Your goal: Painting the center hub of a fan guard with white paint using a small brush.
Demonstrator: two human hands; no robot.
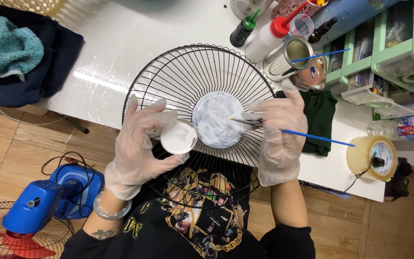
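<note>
Between our two gloved hands lies the black wire fan guard (pixel 188 81), its round centre disc (pixel 218 120) painted white. Our left hand (pixel 140 144) curls around a small white lid (pixel 178 137) beside that disc; our right hand (pixel 276 132) pinches a thin blue-handled brush (pixel 317 138), tip on the disc

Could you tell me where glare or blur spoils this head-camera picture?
Head view: bright glare streaks the white table left of the black fan guard; the clear glove on the right hand smears slightly around the blue-handled brush; the left hand with its small white cup looks sharp.
</note>
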